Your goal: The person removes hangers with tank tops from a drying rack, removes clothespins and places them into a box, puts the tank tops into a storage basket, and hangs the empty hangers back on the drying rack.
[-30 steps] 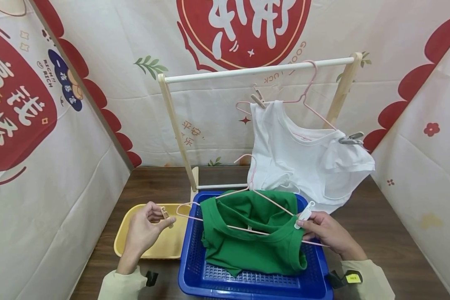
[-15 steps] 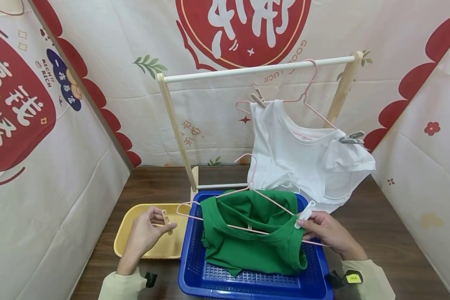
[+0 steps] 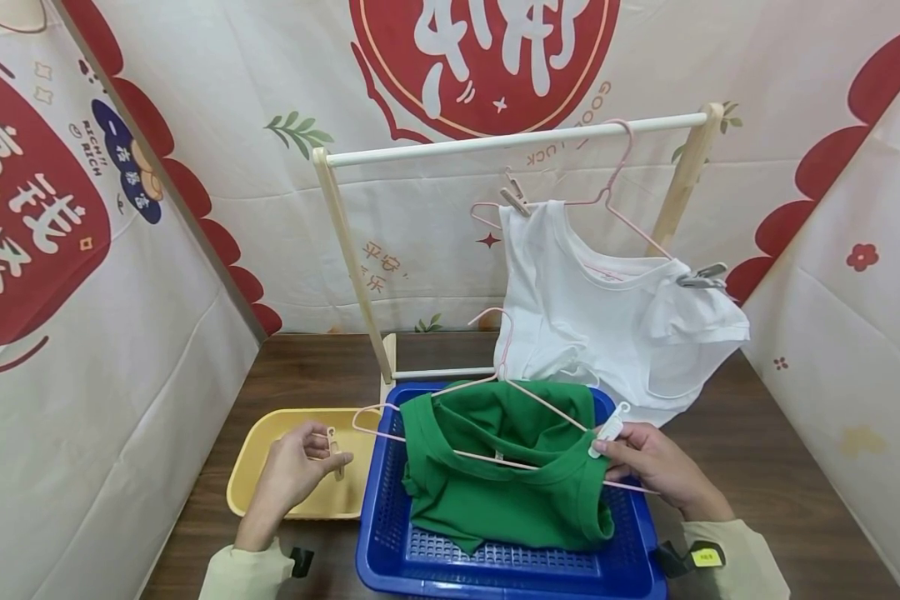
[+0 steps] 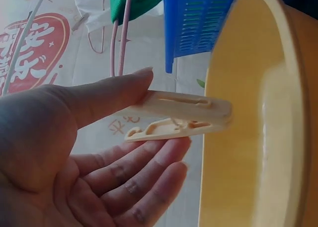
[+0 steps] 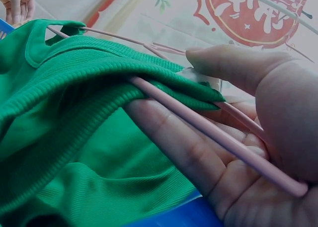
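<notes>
Over the yellow tray [image 3: 242, 450], my left hand [image 3: 288, 467] pinches a beige clothespin [image 4: 194, 105] between thumb and fingers. My right hand [image 3: 663, 468] pinches a white clothespin [image 3: 610, 429] at the right shoulder of a green shirt [image 3: 510, 508]. That shirt has a pink hanger [image 3: 551, 402] threaded through it, and its neck opening faces up. In the right wrist view, the fingers [image 5: 174, 142] lie under the green fabric and the hanger's end; the white clothespin is mostly hidden behind the thumb. The shirt lies over the blue basket [image 3: 378, 542].
Behind the basket stands a wooden rack with a white rail [image 3: 450, 148]. On it hangs a white shirt [image 3: 570, 317] on a pink hanger, with a clothespin at each shoulder. Printed cloth walls [image 3: 435, 250] enclose the brown table [image 3: 795, 500].
The left hand has moved slightly down over the yellow tray, and the beige clothespin in it has turned more upright. The right hand and the green shirt have stayed in place.
</notes>
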A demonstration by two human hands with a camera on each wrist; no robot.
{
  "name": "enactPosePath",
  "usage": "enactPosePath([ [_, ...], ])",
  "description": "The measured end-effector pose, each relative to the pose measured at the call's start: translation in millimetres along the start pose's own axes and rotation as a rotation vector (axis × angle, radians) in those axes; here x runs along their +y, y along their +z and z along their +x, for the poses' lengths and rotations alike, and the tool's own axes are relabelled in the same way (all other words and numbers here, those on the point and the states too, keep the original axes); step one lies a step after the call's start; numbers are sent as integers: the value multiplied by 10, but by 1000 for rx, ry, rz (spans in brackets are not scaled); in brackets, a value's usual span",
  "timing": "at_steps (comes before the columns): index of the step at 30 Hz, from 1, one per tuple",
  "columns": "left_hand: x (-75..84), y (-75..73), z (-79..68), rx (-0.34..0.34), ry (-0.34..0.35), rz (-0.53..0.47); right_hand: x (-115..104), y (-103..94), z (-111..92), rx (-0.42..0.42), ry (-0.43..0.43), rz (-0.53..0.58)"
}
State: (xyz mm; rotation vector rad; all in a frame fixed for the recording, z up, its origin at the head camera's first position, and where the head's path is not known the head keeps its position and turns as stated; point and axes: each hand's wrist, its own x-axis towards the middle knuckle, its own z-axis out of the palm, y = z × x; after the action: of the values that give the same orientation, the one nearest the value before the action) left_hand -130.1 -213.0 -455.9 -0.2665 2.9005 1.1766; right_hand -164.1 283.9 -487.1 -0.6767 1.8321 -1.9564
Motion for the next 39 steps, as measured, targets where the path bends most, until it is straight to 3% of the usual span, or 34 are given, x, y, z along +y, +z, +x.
enactPosePath([
  [9,-39,15,25,-80,-49,28,-21,2,-6,7,8,-7],
  [21,-78,41,38,-81,-25,17,-24,-1,-15,8,11,-19],
  [39,-135,46,24,-107,-23,95,-44,18,-13,6,17,-3],
])
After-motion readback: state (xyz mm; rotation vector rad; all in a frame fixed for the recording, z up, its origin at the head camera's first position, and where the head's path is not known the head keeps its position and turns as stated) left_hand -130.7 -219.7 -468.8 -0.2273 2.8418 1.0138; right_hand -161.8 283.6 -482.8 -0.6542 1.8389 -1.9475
